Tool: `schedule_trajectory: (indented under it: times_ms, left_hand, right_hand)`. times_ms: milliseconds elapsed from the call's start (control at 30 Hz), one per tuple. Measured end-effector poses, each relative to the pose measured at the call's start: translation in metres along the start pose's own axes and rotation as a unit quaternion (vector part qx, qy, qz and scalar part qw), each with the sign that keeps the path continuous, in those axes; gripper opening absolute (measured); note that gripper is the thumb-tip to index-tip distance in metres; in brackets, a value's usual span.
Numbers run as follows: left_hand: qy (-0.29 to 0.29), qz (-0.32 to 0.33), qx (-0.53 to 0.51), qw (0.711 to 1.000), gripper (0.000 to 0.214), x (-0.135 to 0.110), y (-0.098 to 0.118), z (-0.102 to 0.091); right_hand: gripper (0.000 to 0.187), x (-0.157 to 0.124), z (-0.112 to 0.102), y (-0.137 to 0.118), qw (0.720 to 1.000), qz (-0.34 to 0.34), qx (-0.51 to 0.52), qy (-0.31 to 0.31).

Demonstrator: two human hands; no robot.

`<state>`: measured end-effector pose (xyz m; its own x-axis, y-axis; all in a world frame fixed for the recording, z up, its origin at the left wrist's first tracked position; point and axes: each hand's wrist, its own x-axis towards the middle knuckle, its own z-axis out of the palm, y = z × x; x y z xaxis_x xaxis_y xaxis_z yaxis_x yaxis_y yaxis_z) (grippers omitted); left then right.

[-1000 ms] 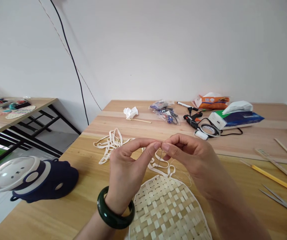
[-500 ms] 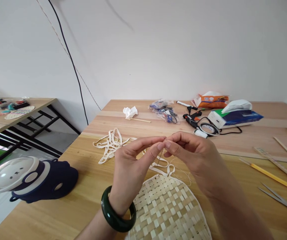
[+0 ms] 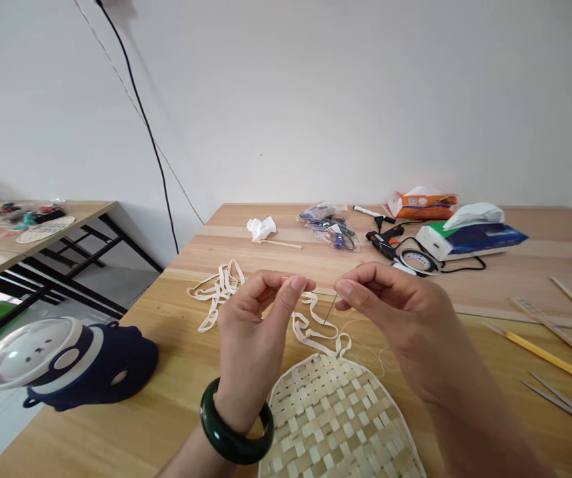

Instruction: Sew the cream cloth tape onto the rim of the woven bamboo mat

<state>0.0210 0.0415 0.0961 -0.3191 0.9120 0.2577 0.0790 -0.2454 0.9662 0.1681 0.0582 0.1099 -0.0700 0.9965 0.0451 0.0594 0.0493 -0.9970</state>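
Note:
My left hand [image 3: 253,332] and my right hand [image 3: 395,318] hover apart above the table, each with its fingertips pinched together. A thin metal needle [image 3: 331,309] stands tilted in the gap between them, its lower tip at a looped cream strip [image 3: 310,325]. A fine pale thread [image 3: 365,342] curves below my right hand. A woven bamboo fan [image 3: 335,418] lies under the hands with more of the strip heaped to the left [image 3: 220,292]. A dark green bangle [image 3: 230,428] circles my left wrist.
A navy holder with a transparent dome [image 3: 116,372] sits at the wooden table's left edge. At the back lie a glue gun [image 3: 382,242], tissue packs [image 3: 470,236] and a plastic bag [image 3: 328,229]. Wooden sticks [image 3: 555,332], a yellow pencil [image 3: 547,355] and metal tweezers [image 3: 565,405] lie right.
My fingertips, touching earlier, have drawn apart, opening a gap that shows the needle. The view has shifted slightly.

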Motion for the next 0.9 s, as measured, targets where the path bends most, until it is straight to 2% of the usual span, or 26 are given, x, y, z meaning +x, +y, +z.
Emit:
schedule_trajectory:
  times_ms: [233, 300, 400, 467, 533, 633, 700, 800, 900]
  left_hand:
    - [-0.029, -0.052, -0.122, 0.991, 0.051, 0.002, -0.003, 0.001]
    - [-0.032, -0.063, -0.138, 0.988, 0.047, 0.003, -0.004, 0.001]
    - [-0.058, -0.078, -0.138, 0.986, 0.017, 0.003, -0.004, 0.001]
    - [-0.083, -0.095, -0.135, 0.983, 0.03, 0.001, -0.005, 0.001]
    - [-0.092, -0.104, -0.116, 0.983, 0.026, 0.0, -0.005, 0.002]
    - [-0.065, -0.098, -0.071, 0.99, 0.031, -0.001, -0.008, 0.001]
    - [-0.049, -0.096, -0.071, 0.992, 0.027, 0.0, -0.011, -0.001]
    - [-0.059, -0.105, -0.081, 0.989, 0.026, 0.003, -0.017, -0.008]
    - [-0.067, -0.109, -0.029, 0.991, 0.027, 0.0, -0.02, -0.02]
  right_hand:
    - [0.016, -0.003, 0.002, -0.003, 0.999, -0.008, 0.004, 0.05]
    - [0.016, -0.003, 0.002, -0.003, 0.999, -0.013, 0.002, 0.051]
    - [0.016, -0.002, 0.002, -0.002, 0.999, -0.027, 0.008, 0.044]
    - [0.016, 0.0, 0.001, 0.0, 0.998, -0.038, 0.017, 0.037]
    - [0.017, 0.001, 0.0, 0.002, 0.998, -0.058, 0.023, 0.031]
    - [0.017, 0.0, 0.0, 0.003, 0.996, -0.075, 0.016, 0.043]
    - [0.014, -0.001, 0.0, 0.001, 0.996, -0.07, 0.012, 0.062]
    - [0.011, -0.003, 0.001, -0.001, 0.995, -0.067, 0.027, 0.071]
    - [0.012, -0.002, 0.002, -0.001, 0.996, -0.065, 0.044, 0.047]
